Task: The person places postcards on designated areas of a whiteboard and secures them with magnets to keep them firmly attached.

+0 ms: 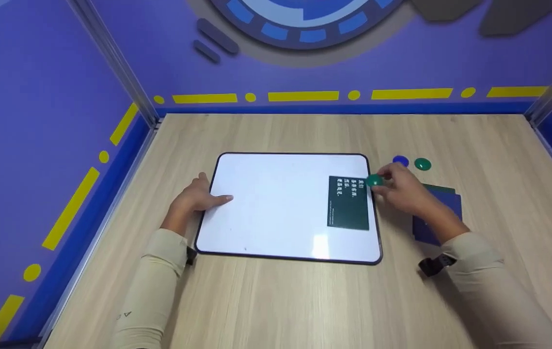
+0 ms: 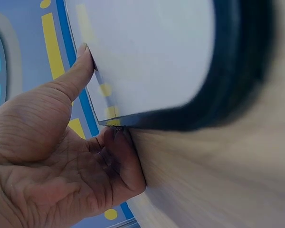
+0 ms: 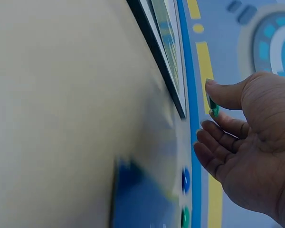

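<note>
Table [image 1: 276, 303], wood-grained, bears a glossy, round-cornered, black-rimmed whiteboard [image 1: 276, 208]. Left hand [image 1: 196, 195] grips the whiteboard's left edge; right hand [image 1: 404, 191], beside a flat, rectangular dark-green card [image 1: 348, 206] on the whiteboard's right side, pinches a smooth, round green disc [image 1: 374, 181].

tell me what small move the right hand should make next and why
Probably ease the green disc slightly left and press it onto the card: the right hand pinches it beside the card's upper right corner, no disc sits on that card, and the left hand holds the whiteboard at its left edge.
</note>
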A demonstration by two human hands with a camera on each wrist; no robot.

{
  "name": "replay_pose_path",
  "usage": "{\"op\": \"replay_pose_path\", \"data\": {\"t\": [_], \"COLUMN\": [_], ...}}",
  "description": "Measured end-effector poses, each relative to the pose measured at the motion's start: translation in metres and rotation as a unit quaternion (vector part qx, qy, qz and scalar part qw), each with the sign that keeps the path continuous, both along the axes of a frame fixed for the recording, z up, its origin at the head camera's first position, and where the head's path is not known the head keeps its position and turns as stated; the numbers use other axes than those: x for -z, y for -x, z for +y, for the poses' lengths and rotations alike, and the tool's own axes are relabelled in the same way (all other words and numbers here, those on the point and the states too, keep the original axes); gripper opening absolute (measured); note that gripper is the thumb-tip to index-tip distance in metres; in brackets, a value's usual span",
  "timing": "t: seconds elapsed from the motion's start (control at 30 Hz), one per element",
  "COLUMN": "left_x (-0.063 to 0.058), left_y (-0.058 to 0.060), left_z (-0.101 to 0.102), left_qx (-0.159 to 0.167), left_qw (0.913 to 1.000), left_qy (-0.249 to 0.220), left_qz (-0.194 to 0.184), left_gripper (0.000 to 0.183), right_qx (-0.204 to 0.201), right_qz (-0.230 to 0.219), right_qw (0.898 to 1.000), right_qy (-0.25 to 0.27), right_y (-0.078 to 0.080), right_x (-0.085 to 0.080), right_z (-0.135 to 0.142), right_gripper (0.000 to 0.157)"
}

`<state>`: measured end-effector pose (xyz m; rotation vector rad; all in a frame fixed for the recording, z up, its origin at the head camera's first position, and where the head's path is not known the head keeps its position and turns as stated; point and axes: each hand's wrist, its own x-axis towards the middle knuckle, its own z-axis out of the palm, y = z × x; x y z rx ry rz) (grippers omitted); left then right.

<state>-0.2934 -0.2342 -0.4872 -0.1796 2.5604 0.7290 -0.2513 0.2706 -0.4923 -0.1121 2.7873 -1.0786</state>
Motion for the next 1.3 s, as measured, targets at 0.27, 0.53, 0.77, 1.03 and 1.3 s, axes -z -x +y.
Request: {"op": "replay_pose_path", "data": {"t": [0.27, 0.53, 0.77, 1.03, 1.3], "left_x": [0.001, 0.002, 0.002, 0.001, 0.003], "left_y": [0.001, 0.002, 0.000, -0.003, -0.003], "left_z": [0.003, 0.004, 0.003, 0.002, 0.001], "left_qx": [-0.004, 0.017, 0.012, 0.008, 0.010], "left_qw": [1.0000, 0.9996, 0.9998, 0.9998, 0.9997], "left_qy": [0.005, 0.015, 0.006, 0.002, 0.012], "left_qz": [0.004, 0.016, 0.012, 0.019, 0.019], "left_gripper": [0.123, 0.121, 0.121, 0.121, 0.122], "right_qx": [-0.024, -0.026, -0.037, -0.052, -0.066], "right_qz": [-0.005, 0.001, 0.007, -0.001, -0.009], "right_qw": [1.000, 0.999, 0.999, 0.998, 0.998], "right_qy": [-0.012, -0.026, -0.033, -0.036, -0.006], "right_y": [0.012, 0.020, 0.020, 0.024, 0.030], "right_x": [0.009, 0.017, 0.018, 0.017, 0.023], "right_z": [-0.033, -0.043, -0.045, -0.045, -0.041], "right_gripper": [0.042, 0.041, 0.040, 0.039, 0.035]}}
